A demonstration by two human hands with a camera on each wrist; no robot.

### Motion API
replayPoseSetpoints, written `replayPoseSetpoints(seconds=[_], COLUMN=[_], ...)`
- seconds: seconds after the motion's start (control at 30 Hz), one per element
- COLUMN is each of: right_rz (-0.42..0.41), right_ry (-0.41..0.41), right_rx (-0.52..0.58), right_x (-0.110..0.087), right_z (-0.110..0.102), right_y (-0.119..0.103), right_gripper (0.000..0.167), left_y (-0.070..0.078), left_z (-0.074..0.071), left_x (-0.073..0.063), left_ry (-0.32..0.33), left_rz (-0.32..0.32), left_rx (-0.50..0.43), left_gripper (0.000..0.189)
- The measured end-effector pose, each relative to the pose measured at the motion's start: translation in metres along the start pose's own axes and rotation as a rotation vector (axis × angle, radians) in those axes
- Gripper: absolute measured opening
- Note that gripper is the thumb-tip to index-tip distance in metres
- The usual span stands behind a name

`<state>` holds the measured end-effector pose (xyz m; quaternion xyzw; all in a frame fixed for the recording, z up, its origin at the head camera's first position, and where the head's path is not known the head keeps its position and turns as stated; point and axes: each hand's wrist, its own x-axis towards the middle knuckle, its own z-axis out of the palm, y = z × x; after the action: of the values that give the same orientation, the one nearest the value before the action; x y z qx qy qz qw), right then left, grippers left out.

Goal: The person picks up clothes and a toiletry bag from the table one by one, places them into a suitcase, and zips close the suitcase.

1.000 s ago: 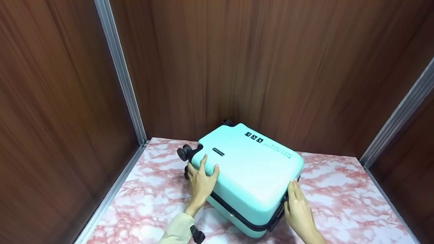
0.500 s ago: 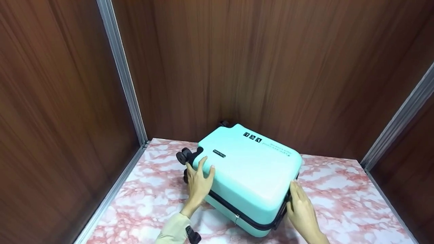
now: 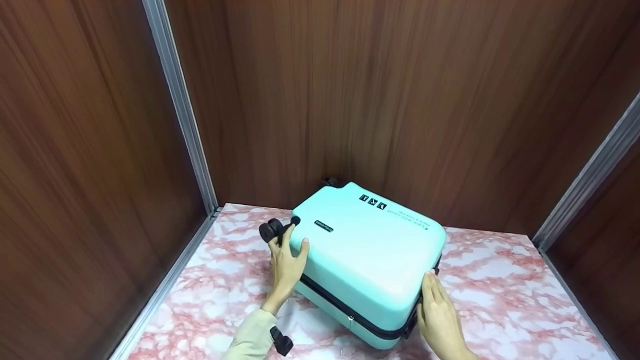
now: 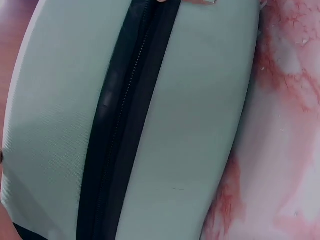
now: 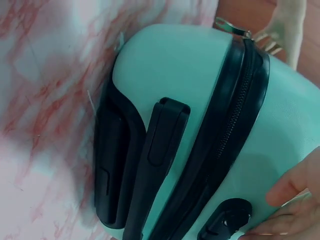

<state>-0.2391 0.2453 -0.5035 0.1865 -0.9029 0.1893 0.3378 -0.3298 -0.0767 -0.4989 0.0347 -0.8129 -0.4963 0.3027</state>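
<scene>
A mint-green hard-shell suitcase (image 3: pixel 370 245) lies flat on its side, set at an angle on the marbled surface. My left hand (image 3: pixel 287 265) rests on its left edge with fingers spread, fingertips near the black double wheel (image 3: pixel 270 230). At the suitcase's right end, my right hand (image 3: pixel 440 312) touches the side with straight fingers. The right wrist view shows that hand (image 5: pixel 295 200) beside a black lock-like fitting (image 5: pixel 227 217), near a black carry handle (image 5: pixel 167 132). A black zipper (image 4: pixel 130 85) runs along the side, closed where visible.
The red-and-white marbled surface (image 3: pixel 210 295) extends on both sides of the suitcase. Brown wood-grain panels (image 3: pixel 380 90) stand behind and at both sides, joined by metal corner posts (image 3: pixel 182 105). The suitcase's far wheel (image 3: pixel 330 182) is close to the back panel.
My left hand has slid left along the edge toward the wheel. The suitcase has turned very slightly, its near corner shifting right. My right hand stays by the right end.
</scene>
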Motion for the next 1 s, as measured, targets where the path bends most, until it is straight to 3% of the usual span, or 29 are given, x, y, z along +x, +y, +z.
replayPoseSetpoints(seconds=[0.3, 0.43, 0.53, 0.73, 0.9, 1.0], right_rz=[-0.016, -0.004, 0.015, 0.045, 0.021, 0.045], right_ry=[0.04, 0.049, 0.036, 0.023, 0.054, 0.007], right_rx=[0.007, 0.029, 0.063, 0.081, 0.1, 0.141], right_x=[0.006, 0.013, 0.013, 0.004, -0.001, -0.002], right_z=[0.006, 0.007, 0.005, -0.001, -0.007, -0.011], right_y=[0.013, 0.027, 0.032, 0.021, 0.003, -0.008], right_gripper=[0.065, 0.065, 0.067, 0.065, 0.062, 0.068], left_y=[0.003, 0.005, 0.007, 0.003, -0.003, -0.005], left_z=[0.004, 0.006, 0.003, -0.006, -0.011, -0.013], left_x=[-0.011, -0.02, -0.022, -0.013, 0.001, 0.006], left_ry=[0.054, 0.033, 0.007, 0.037, 0.061, 0.061], left_rz=[0.029, 0.052, 0.027, -0.038, -0.01, 0.01], left_rx=[0.08, 0.103, 0.1, 0.082, 0.102, 0.119], left_gripper=[0.054, 0.056, 0.057, 0.052, 0.04, 0.038])
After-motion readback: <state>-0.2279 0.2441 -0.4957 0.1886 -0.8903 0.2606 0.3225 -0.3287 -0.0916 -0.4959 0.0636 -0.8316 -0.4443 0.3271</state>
